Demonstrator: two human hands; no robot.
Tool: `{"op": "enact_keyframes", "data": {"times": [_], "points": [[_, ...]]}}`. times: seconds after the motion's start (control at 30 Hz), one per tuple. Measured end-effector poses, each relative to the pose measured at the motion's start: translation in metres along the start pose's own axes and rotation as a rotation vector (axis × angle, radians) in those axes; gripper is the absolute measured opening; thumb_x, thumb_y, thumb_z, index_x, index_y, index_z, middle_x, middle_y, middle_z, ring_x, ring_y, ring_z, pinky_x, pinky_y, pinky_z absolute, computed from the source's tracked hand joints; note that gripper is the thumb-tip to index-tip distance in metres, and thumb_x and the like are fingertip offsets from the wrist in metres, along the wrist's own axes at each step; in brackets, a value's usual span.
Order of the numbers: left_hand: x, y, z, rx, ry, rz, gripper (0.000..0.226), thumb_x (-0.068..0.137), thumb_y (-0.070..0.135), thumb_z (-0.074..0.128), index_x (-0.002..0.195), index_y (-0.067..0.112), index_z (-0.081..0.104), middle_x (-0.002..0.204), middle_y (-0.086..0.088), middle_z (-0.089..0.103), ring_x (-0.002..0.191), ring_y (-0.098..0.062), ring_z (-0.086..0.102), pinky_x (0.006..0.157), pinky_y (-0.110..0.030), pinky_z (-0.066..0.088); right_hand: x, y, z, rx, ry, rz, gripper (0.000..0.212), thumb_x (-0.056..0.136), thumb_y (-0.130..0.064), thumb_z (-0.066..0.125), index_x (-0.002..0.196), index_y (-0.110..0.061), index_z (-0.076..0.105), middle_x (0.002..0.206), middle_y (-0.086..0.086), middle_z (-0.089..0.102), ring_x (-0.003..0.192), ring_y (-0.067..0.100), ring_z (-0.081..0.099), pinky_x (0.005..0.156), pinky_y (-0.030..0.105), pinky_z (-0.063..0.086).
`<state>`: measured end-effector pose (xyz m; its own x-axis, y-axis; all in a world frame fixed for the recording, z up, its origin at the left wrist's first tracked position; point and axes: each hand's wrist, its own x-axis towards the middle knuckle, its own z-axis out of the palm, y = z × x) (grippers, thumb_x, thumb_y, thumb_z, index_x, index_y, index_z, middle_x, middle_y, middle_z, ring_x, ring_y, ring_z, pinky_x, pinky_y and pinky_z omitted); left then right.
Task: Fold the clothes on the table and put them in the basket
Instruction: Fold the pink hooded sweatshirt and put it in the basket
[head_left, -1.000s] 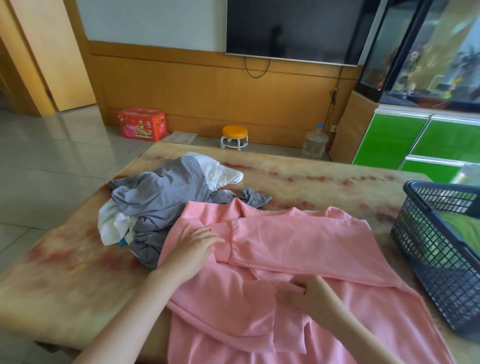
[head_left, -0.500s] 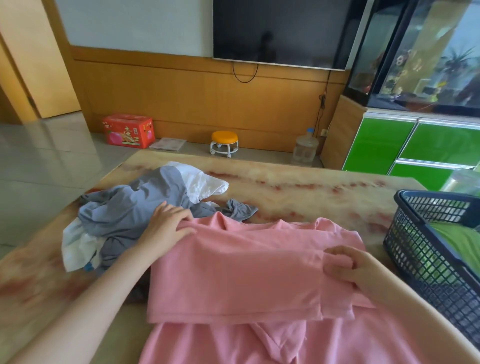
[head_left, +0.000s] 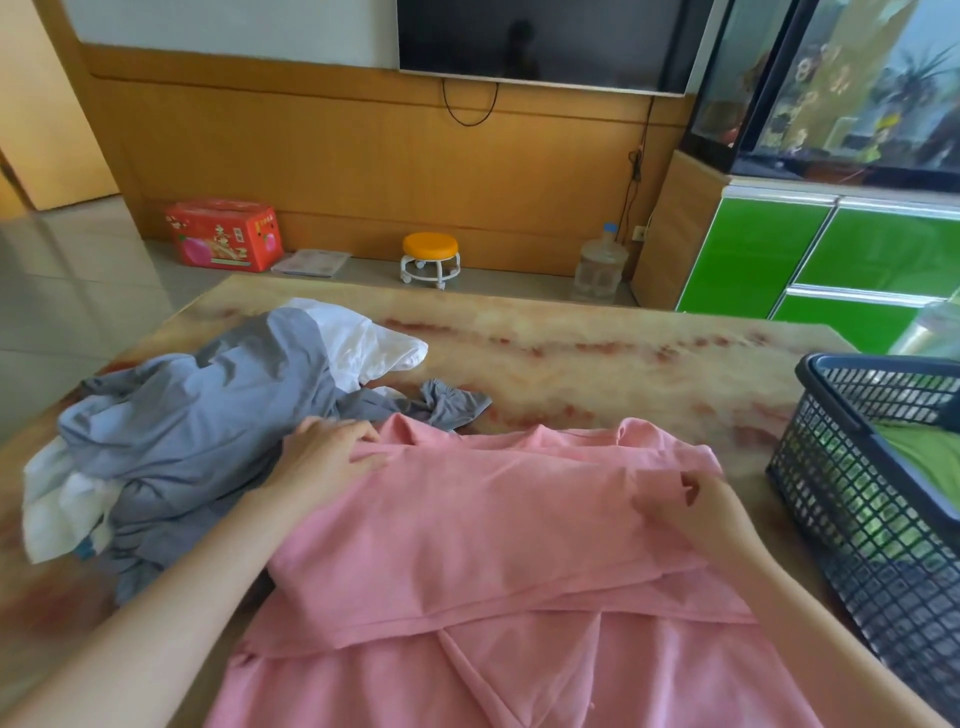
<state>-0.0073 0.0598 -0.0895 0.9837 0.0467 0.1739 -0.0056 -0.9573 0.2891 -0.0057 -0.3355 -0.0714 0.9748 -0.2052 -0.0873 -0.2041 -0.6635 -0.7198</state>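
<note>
– Since a second ago, what has moved?
– Both hands have gone further up the pink garment (head_left: 493, 519). A sleeve lay across it then. Now a layer of it lies folded over as a wide band on the table (head_left: 597, 364).

– And the basket?
– One dark mesh basket (head_left: 857, 519) stands at the right end of the table, just beside the pink garment. One green cloth (head_left: 924, 452) lies inside it. I cannot tell whether anything else is in there.

– How are the hands placed?
– The left hand (head_left: 332, 447) sits palm down at the far left corner of the folded band. Its fingers are only slightly bent and its thumb lies on the pink cloth. I cannot tell whether it pinches that corner or merely presses it. The right hand (head_left: 696, 504) is at the right edge of the band. Its fingers are curled with pink cloth draped over them, and it grips that edge.

– Count things for me.
– Two hands, one basket, one green cloth and one pink garment. One grey garment (head_left: 208, 415) is heaped on the left of the table, touching the pink one. White cloth (head_left: 363, 343) shows at the far side of that heap and again at its left side, and I cannot tell whether that is one piece or two. On the floor beyond the table are one red box (head_left: 223, 236), one orange stool (head_left: 430, 257) and one water bottle (head_left: 600, 267).
</note>
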Motion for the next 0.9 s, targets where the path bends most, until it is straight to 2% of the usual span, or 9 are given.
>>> {"op": "enact_keyframes", "data": {"times": [0.17,0.33,0.43,0.5,0.57,0.63,0.7,0.77,0.9], "points": [[0.010,-0.002,-0.015,-0.226,0.088,0.055,0.015,0.076,0.034,0.077,0.078,0.024,0.065,0.079,0.007,0.061,0.080,-0.018,0.058,0.073,-0.030,0.041,0.003,0.010,-0.022,0.006,0.013,-0.090,0.011,0.080,-0.015,0.074,0.079,-0.005,0.069,0.070,0.013,0.068,0.061,0.019,0.056,0.056,0.031,0.041],[0.025,0.013,-0.005,-0.174,0.247,0.112,0.016,0.077,0.034,0.075,0.078,0.020,0.067,0.077,0.005,0.054,0.070,-0.021,0.058,0.073,-0.032,0.037,0.005,0.021,-0.031,-0.035,0.012,-0.085,0.021,0.078,-0.015,0.076,0.068,0.000,0.065,0.062,0.015,0.065,0.056,0.021,0.052,0.055,0.033,0.039],[0.027,0.017,0.006,0.004,0.187,0.104,0.022,0.079,0.041,0.071,0.090,0.022,0.070,0.092,0.005,0.051,0.091,-0.020,0.053,0.080,-0.026,0.022,0.007,0.035,-0.018,-0.283,-0.027,-0.052,0.023,0.080,-0.022,0.074,0.077,-0.001,0.065,0.064,0.006,0.062,0.063,0.027,0.057,0.057,0.035,0.040],[0.021,0.013,0.010,0.099,0.145,0.095,0.031,0.079,0.044,0.070,0.103,0.025,0.068,0.113,0.001,0.051,0.112,-0.026,0.046,0.095,-0.034,0.021,0.004,0.038,-0.009,-0.453,0.002,-0.002,0.025,0.081,-0.034,0.068,0.093,-0.012,0.065,0.083,0.004,0.062,0.077,0.028,0.059,0.062,0.033,0.042],[0.005,0.007,0.005,0.000,0.210,0.071,0.036,0.076,0.042,0.073,0.106,0.023,0.068,0.119,-0.003,0.053,0.114,-0.032,0.047,0.098,-0.041,0.026,0.003,0.037,-0.004,-0.501,0.050,-0.040,0.034,0.083,-0.043,0.058,0.109,-0.022,0.062,0.106,0.006,0.059,0.090,0.029,0.055,0.071,0.034,0.040],[-0.022,0.004,-0.007,-0.151,0.256,-0.010,0.047,0.072,0.055,0.064,0.107,0.023,0.068,0.116,-0.003,0.054,0.110,-0.028,0.048,0.096,-0.041,0.031,-0.002,0.023,-0.001,-0.469,0.111,-0.158,0.045,0.081,-0.045,0.061,0.120,-0.023,0.056,0.119,0.009,0.054,0.102,0.031,0.047,0.082,0.038,0.036],[-0.057,0.003,-0.016,-0.296,0.243,-0.064,0.063,0.064,0.068,0.051,0.109,0.025,0.064,0.114,0.002,0.051,0.108,-0.016,0.045,0.097,-0.035,0.033,-0.007,-0.001,0.005,-0.421,0.181,-0.296,0.060,0.075,-0.029,0.078,0.127,-0.014,0.054,0.124,0.015,0.054,0.112,0.033,0.044,0.093,0.039,0.027],[-0.096,0.002,-0.018,-0.399,0.194,-0.042,0.065,0.058,0.068,0.056,0.110,0.030,0.058,0.114,0.008,0.045,0.107,-0.005,0.040,0.097,-0.029,0.033,-0.013,-0.030,0.020,-0.368,0.201,-0.485,0.050,0.070,-0.024,0.083,0.115,-0.014,0.064,0.120,0.010,0.062,0.113,0.029,0.046,0.094,0.035,0.025],[-0.152,-0.001,-0.006,-0.406,0.169,-0.028,0.079,0.043,0.066,0.072,0.114,0.052,0.043,0.117,0.018,0.035,0.107,-0.002,0.045,0.093,-0.027,0.040,-0.026,-0.096,0.078,-0.092,-0.108,-0.525,0.032,0.076,-0.033,0.077,0.105,-0.020,0.071,0.111,-0.001,0.066,0.113,0.020,0.042,0.084,0.022,0.026]]}}
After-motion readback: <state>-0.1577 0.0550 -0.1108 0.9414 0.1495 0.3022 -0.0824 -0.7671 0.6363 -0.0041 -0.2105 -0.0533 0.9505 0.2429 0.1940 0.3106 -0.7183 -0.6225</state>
